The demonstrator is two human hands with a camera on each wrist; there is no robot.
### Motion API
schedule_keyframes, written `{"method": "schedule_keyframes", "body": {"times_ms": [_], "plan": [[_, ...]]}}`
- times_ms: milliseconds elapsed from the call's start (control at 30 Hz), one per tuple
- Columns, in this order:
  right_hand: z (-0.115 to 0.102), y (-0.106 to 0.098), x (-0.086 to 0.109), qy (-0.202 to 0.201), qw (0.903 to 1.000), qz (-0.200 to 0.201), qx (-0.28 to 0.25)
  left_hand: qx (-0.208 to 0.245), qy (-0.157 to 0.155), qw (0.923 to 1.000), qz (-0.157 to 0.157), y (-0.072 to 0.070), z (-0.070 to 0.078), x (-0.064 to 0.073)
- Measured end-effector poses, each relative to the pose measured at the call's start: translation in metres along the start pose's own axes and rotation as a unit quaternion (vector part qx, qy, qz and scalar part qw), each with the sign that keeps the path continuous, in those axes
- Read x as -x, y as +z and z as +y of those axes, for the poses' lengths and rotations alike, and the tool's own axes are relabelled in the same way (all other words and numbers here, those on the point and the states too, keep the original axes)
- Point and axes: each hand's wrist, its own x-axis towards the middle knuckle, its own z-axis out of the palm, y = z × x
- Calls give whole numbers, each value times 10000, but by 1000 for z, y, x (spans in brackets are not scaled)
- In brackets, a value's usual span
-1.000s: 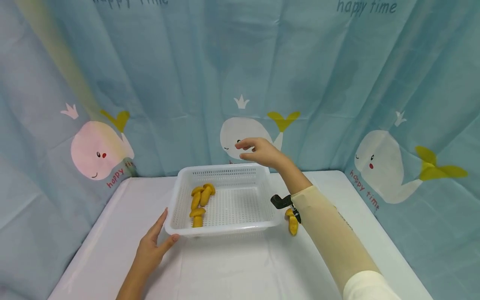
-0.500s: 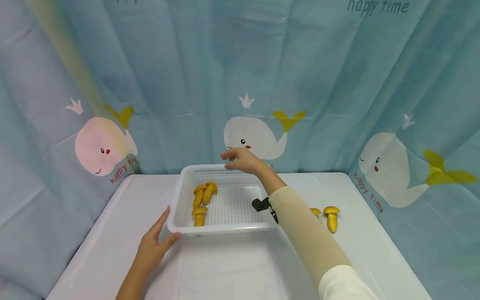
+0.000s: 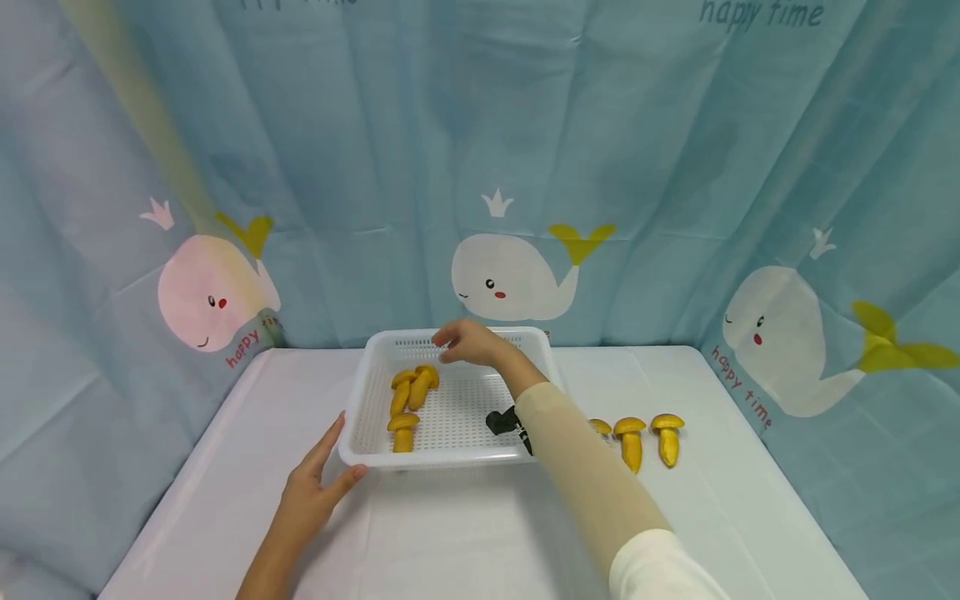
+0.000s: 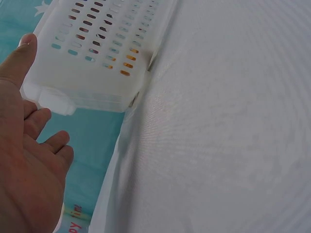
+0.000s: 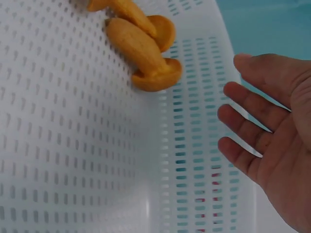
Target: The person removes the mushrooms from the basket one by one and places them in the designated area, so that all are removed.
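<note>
A white perforated plastic basket sits on the table with three yellow mushrooms in its left part, one of them a front mushroom. My left hand spans the basket's front-left corner, thumb at the front rim and straight fingers along the left side. Over the basket's back part hovers my right hand, with nothing between its relaxed fingers. In the right wrist view, that hand lies over the rim, apart from a mushroom inside the basket.
To the right of the basket, a mushroom, a second mushroom and a third mushroom, partly hidden by the right sleeve, lie on the white table. A blue whale-print curtain surrounds the table's back and sides.
My right hand has moved left and down from above the basket's back-right to its back middle. The arm's shift uncovers more mushrooms on the right. My left hand stays at the corner.
</note>
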Motion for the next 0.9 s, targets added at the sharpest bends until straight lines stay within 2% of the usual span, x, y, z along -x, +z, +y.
{"method": "schedule_keyframes", "body": {"times_ms": [333,900], "plan": [[7,19,-8,310,9989,-340,33,27,-5,10000,6,0,0,0],[16,41,-18,731,9960,-409,303,199,-3,9998,-49,-1,-1,0]]}}
